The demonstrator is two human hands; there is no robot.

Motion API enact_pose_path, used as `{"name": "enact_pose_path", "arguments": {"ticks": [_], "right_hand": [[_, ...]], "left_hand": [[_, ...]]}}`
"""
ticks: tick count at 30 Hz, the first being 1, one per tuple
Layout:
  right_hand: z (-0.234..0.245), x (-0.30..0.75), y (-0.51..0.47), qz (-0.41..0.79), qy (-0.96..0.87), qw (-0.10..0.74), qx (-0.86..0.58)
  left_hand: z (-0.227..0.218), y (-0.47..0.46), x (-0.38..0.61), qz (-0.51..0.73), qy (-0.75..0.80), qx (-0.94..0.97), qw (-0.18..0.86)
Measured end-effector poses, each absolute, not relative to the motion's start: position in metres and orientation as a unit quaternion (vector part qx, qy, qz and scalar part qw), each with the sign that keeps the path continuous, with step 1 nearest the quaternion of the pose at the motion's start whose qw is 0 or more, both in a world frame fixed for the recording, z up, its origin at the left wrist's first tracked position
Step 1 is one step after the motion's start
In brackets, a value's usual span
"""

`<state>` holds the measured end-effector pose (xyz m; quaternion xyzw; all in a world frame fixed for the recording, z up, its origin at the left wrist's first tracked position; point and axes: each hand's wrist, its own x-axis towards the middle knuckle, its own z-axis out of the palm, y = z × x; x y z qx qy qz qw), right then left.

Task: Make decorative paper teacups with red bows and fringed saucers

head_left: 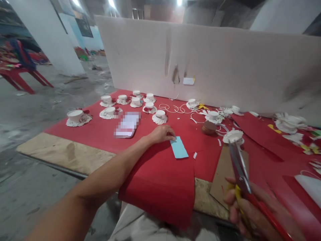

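Observation:
My left hand (162,134) reaches out over the red paper sheet (160,180), its fingertips touching the top edge of a small light-blue paper strip (179,147) that lies flat there. The fingers are curled close together on that edge. My right hand (250,214) at the lower right is closed round the red and yellow handles of a pair of scissors (238,167), whose blades point up and away, nearly together.
Several white paper cups on doily saucers (76,117) stand on the red cloth at the back left. A blurred phone (127,125), a brown tape roll (209,127), a cardboard piece (223,174), white scraps and a white board wall (213,63) surround the work spot.

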<state>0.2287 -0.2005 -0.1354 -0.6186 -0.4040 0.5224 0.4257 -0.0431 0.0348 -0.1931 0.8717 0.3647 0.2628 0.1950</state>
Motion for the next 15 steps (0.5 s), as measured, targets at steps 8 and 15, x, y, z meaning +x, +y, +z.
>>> {"name": "enact_pose_path", "arguments": {"ticks": [8,15], "right_hand": [[-0.126,0.199,-0.146,0.260,-0.672,0.309,-0.621],[-0.133,0.184,-0.111,0.041,-0.729,0.270,-0.627]], "left_hand": [[-0.191,0.028,-0.043,0.275,0.356,0.876,0.171],[-0.200,0.031,-0.045,0.266,0.329,0.889,0.178]]}}
